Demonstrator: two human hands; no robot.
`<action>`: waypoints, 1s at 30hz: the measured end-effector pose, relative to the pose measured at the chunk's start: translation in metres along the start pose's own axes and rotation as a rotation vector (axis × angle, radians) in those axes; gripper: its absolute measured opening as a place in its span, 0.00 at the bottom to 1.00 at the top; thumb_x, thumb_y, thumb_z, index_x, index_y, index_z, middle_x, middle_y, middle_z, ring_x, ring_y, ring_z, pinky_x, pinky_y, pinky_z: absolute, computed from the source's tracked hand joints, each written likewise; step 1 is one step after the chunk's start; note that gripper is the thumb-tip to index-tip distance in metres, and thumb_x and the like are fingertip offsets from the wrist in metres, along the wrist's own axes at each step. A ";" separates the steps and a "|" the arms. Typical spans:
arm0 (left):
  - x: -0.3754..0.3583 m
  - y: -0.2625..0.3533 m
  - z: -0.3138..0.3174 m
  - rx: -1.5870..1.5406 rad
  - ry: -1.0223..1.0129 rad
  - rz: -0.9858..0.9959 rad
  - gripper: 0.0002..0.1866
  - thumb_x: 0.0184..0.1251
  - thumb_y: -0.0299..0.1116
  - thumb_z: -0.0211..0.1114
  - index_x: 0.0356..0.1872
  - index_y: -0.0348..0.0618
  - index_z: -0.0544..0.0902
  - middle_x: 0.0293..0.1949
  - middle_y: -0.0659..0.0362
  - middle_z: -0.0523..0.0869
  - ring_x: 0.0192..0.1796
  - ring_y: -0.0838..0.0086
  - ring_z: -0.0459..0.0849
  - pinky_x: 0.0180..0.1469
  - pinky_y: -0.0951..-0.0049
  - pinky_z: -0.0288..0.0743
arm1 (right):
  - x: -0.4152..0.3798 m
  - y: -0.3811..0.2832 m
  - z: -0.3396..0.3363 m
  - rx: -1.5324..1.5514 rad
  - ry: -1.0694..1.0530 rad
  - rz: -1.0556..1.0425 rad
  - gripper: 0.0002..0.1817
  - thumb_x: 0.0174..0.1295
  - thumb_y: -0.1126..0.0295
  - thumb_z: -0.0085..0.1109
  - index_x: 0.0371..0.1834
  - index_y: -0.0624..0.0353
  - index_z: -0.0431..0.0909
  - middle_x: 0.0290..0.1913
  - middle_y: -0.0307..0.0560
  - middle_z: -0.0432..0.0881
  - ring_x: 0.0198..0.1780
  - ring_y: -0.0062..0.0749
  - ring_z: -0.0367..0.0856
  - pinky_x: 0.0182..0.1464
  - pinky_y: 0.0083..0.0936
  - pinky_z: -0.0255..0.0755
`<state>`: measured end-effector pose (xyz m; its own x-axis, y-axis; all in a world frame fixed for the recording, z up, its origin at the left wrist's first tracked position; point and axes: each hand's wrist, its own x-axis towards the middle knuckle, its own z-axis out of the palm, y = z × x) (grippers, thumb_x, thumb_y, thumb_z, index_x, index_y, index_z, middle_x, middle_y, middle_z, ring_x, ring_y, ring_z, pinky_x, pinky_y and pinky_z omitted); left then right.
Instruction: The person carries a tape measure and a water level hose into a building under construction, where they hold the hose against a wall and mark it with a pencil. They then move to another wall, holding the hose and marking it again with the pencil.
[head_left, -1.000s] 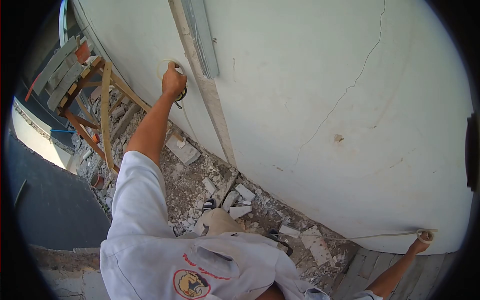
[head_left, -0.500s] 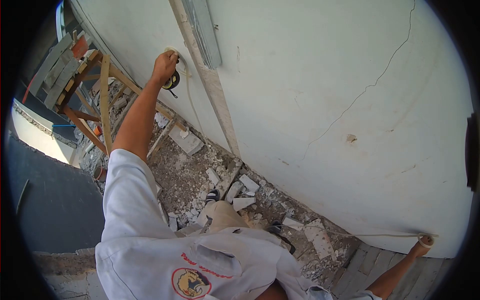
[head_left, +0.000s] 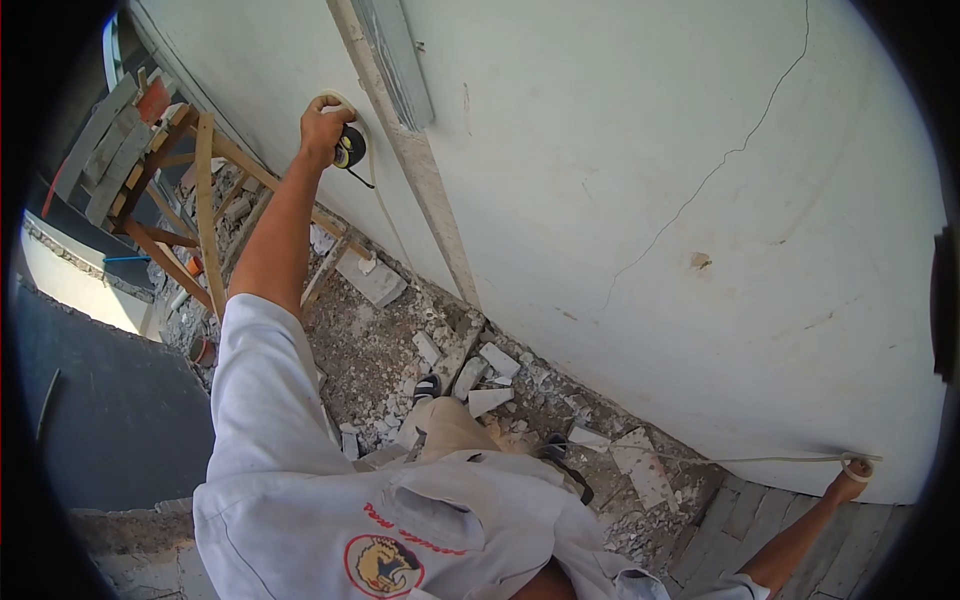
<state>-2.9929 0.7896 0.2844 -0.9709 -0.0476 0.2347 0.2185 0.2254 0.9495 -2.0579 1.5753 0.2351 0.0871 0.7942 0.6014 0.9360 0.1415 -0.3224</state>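
Note:
My left hand point(head_left: 322, 128) is raised against the white wall point(head_left: 620, 130), closed around a loop of pale thin hose point(head_left: 374, 195) and a black and yellow tape measure point(head_left: 349, 148). The hose drops along the wall toward the rubble. At the far right, my right hand point(head_left: 848, 485) grips the other end of the hose point(head_left: 857, 461) and presses it low against the wall. A taut length of hose point(head_left: 760, 460) runs leftward from that hand just above the floor.
A vertical metal strip point(head_left: 395, 60) is fixed to the wall beside my left hand. A wooden trestle point(head_left: 208, 200) stands at the left. Broken blocks and rubble point(head_left: 400, 340) cover the ground by my sandalled foot point(head_left: 427, 387). A crack point(head_left: 700, 190) crosses the wall.
My left hand has moved up and slightly left along the wall, and the tape measure now shows beside it. The right hand stays low at the wall with the hose end.

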 end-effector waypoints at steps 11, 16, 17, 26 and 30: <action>-0.047 -0.034 0.028 0.077 -0.055 0.141 0.15 0.61 0.21 0.73 0.47 0.38 0.81 0.33 0.57 0.88 0.34 0.77 0.84 0.36 0.73 0.76 | -0.004 0.002 0.001 0.076 -0.017 -0.007 0.21 0.69 0.57 0.60 0.53 0.64 0.86 0.51 0.55 0.90 0.51 0.49 0.87 0.55 0.42 0.76; -0.043 -0.040 0.025 0.186 -0.085 0.201 0.09 0.62 0.24 0.73 0.41 0.37 0.83 0.32 0.58 0.88 0.34 0.76 0.84 0.38 0.73 0.76 | -0.008 0.009 0.006 0.022 0.017 -0.040 0.21 0.70 0.56 0.56 0.52 0.63 0.87 0.49 0.55 0.91 0.49 0.51 0.89 0.51 0.43 0.78; -0.043 -0.039 0.024 0.230 -0.084 0.217 0.08 0.63 0.24 0.73 0.40 0.37 0.84 0.32 0.58 0.88 0.35 0.76 0.84 0.39 0.73 0.76 | -0.004 0.017 0.015 0.030 0.049 -0.064 0.22 0.70 0.55 0.55 0.52 0.63 0.87 0.49 0.55 0.91 0.48 0.51 0.89 0.51 0.43 0.78; -0.028 -0.040 0.010 0.339 -0.241 0.301 0.10 0.75 0.31 0.65 0.41 0.32 0.84 0.36 0.56 0.89 0.40 0.74 0.84 0.48 0.71 0.75 | -0.036 -0.045 -0.015 0.254 0.108 0.171 0.16 0.71 0.66 0.60 0.51 0.65 0.89 0.45 0.57 0.92 0.45 0.45 0.90 0.47 0.39 0.79; 0.033 -0.092 -0.009 0.277 -0.256 0.252 0.12 0.74 0.35 0.68 0.47 0.35 0.84 0.41 0.56 0.89 0.46 0.72 0.85 0.53 0.71 0.75 | -0.044 -0.043 -0.009 0.531 0.277 0.089 0.11 0.64 0.68 0.69 0.44 0.65 0.90 0.35 0.49 0.91 0.37 0.29 0.87 0.43 0.29 0.77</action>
<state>-3.0444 0.7580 0.2064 -0.8914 0.2764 0.3591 0.4504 0.4525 0.7697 -2.0990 1.5290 0.2288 0.3094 0.6432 0.7004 0.6288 0.4142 -0.6581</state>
